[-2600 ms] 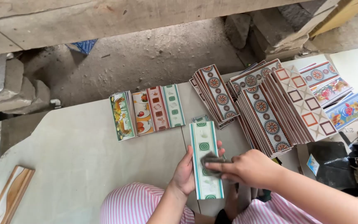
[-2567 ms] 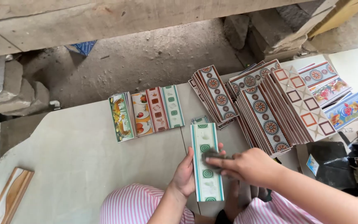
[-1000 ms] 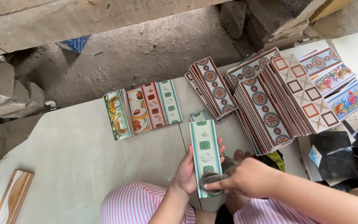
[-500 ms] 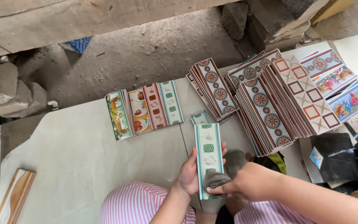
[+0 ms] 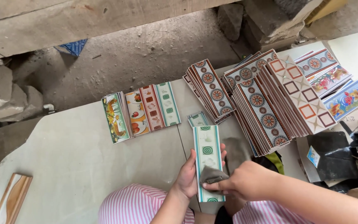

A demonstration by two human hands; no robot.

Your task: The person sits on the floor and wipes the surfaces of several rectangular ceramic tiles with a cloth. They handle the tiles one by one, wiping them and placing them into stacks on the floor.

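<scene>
My left hand point(image 5: 187, 176) grips a long white tile with teal borders and green spiral squares point(image 5: 206, 149) by its left edge, held over my lap. My right hand point(image 5: 245, 181) presses a small grey cloth point(image 5: 211, 174) onto the lower part of that tile's face. Another tile of the same pattern point(image 5: 197, 119) lies just beyond it on the grey surface.
A row of small patterned tiles point(image 5: 139, 112) leans together on the grey slab point(image 5: 75, 157) to the left. Large stacks of patterned tiles point(image 5: 266, 99) fill the right. A wooden moulding point(image 5: 11, 199) lies at the lower left; dark bags point(image 5: 332, 153) sit at the right.
The cloth in my right hand went from the tile's middle down to its lower end, then slightly back up. The tile stays in my left hand.
</scene>
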